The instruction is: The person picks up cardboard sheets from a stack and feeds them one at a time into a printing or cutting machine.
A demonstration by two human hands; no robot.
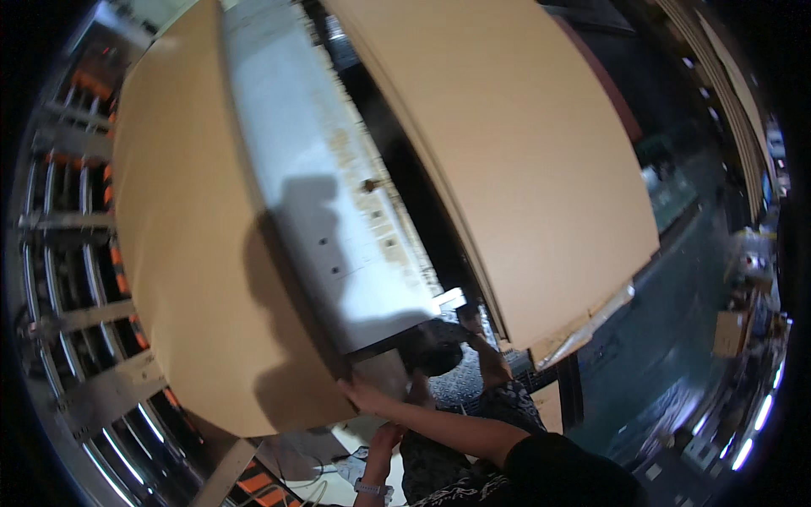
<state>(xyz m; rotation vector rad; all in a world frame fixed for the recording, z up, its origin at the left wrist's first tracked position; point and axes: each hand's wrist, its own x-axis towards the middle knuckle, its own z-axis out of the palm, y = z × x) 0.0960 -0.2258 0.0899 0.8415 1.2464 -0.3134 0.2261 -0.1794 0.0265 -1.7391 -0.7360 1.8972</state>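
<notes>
A large brown cardboard sheet (186, 228) lies on the left, its near right corner by my hands. My right hand (365, 397) reaches across from the right and grips this corner at the edge, thumb on the side facing me; its other fingers are mostly hidden. My left hand (387, 436), with a watch on the wrist, is lower down, just beyond the sheet's near edge. Its fingers are too dim and hidden to read. Right of the sheet runs a pale, scuffed metal surface (291, 152), with shadows falling over it and the cardboard.
A stack of cardboard sheets (515, 160) occupies the right, across a dark gap. Roller conveyors (76, 296) with orange-and-black striped edging line the left. My legs (494, 363) stand between the two sides. Dark green floor (625, 355) and a small carton (728, 333) show at right.
</notes>
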